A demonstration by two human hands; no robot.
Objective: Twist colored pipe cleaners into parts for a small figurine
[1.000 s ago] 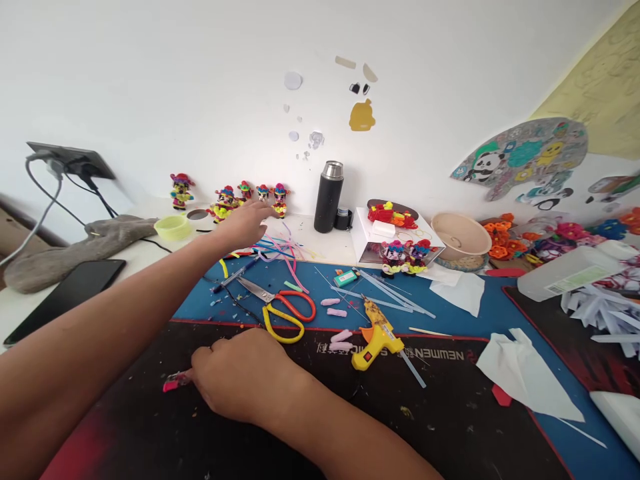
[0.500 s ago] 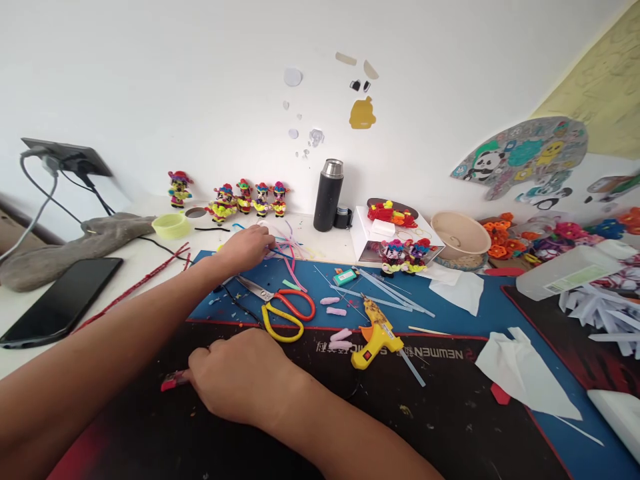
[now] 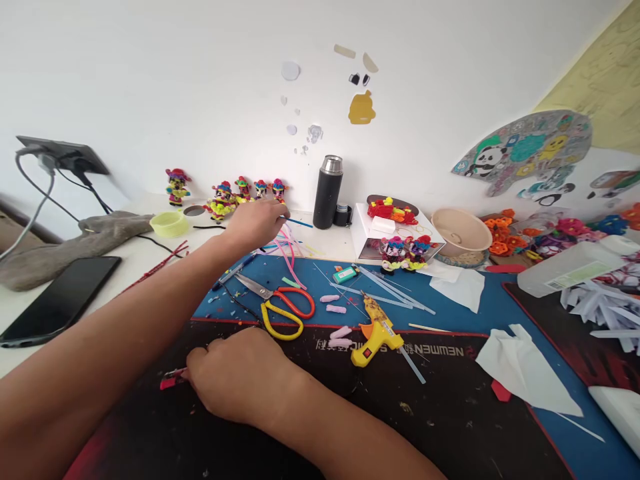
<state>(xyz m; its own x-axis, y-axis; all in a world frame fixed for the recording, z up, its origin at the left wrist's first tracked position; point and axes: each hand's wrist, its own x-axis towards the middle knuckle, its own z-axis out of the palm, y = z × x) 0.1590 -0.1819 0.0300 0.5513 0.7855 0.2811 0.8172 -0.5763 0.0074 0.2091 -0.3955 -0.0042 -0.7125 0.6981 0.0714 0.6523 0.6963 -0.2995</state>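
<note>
My left hand (image 3: pixel 257 225) reaches to the back of the desk, closed on a thin blue stem (image 3: pixel 300 222) that sticks out to the right. Pink and white stems (image 3: pixel 289 250) lie just below it. Near the front, my right hand (image 3: pixel 235 377) is closed around a small red and silver item (image 3: pixel 173 380), whose end shows at the left of the fingers. Scissors (image 3: pixel 280 307) with one red and one yellow handle lie open beyond my right hand. Short pink pieces (image 3: pixel 336 309) and a yellow glue gun (image 3: pixel 377 337) lie to the right.
Small colourful figures (image 3: pixel 221 200) stand along the wall, with a black flask (image 3: pixel 328 193) to their right. A phone (image 3: pixel 63 300) and driftwood (image 3: pixel 75 240) are at the left. Glue sticks (image 3: pixel 395 290), a green lighter (image 3: pixel 345 275) and white tissues (image 3: pixel 525 373) lie on the mats.
My left hand has lifted and moved slightly right and away from me, drawing the blue stem up from the others. My right hand has hardly moved.
</note>
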